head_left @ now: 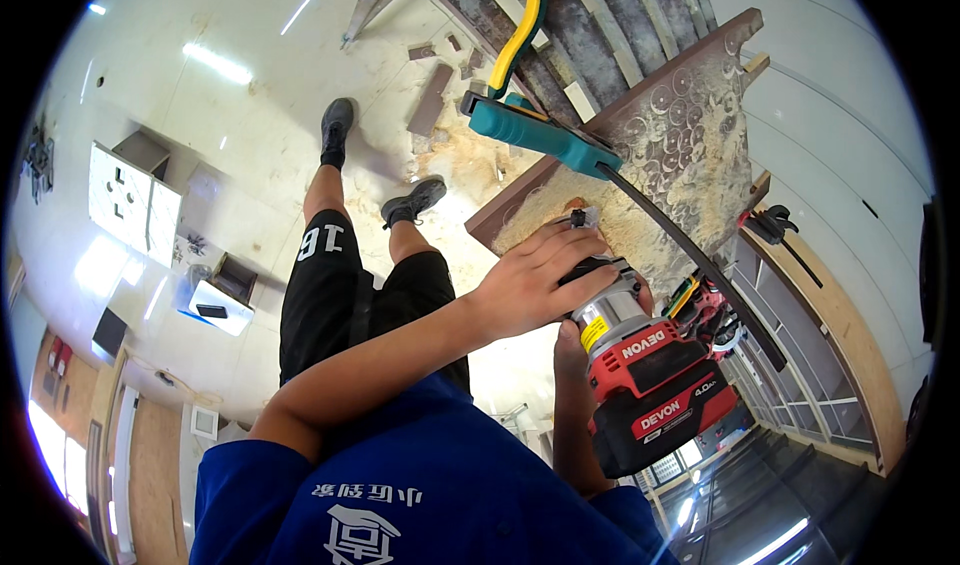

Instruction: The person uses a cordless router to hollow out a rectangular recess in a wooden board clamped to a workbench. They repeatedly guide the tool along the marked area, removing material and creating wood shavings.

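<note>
A red and black cordless trim router (640, 355) with a silver body stands tilted at the near edge of a brown board (650, 115). My left hand (540, 275) is wrapped over the router's front and base. Behind the tool, my right hand (570, 343) grips its far side; only the thumb and a bit of finger show. The router's bit is hidden by my left hand. Pale sawdust (690, 190) and rows of ring-shaped marks cover the board. A bar clamp (545, 133) with a teal handle reaches across it beside the router.
A yellow and green clamp handle (525, 30) rises at the back, by a slatted grey bench top (600, 15). Brown offcuts (430, 100) lie on the dusty floor. Another black clamp (770, 225) is at the right, beside a wood-edged frame (840, 335). A white cabinet (135, 195) stands at the left.
</note>
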### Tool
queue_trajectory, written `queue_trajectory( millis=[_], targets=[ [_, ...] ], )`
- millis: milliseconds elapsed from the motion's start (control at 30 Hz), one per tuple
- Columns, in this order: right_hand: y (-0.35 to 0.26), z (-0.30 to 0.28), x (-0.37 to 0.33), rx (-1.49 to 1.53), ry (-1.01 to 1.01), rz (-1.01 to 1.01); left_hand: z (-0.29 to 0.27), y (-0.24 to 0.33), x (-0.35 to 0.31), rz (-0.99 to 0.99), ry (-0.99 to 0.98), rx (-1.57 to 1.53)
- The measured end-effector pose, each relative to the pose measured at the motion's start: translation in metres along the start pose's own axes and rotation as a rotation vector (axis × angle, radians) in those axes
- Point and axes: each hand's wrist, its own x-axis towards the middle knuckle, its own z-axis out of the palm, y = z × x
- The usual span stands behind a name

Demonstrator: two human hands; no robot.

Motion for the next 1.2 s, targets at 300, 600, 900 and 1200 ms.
queue_trajectory(
  millis=[300, 600, 900, 1200],
  targets=[
    [-0.005, -0.022, 0.019, -0.341, -0.381, -0.155, -0.004, -0.002, -0.002, -0.006, 0.000, -0.007],
    [0.002, -0.008, 0.004, 0.086, -0.085, -0.011, 0.000, -0.001, 0.004, -0.003, -0.025, -0.064],
    [0.027, -0.036, -0.015, 0.209, -0.254, 0.212, -0.001, -0.002, -0.001, 0.002, -0.076, -0.029],
    [-0.001, -0.012, -0.006, -0.023, -0.021, 0.042, -0.007, 0.001, -0.002, 0.013, -0.061, -0.001]
  ],
)
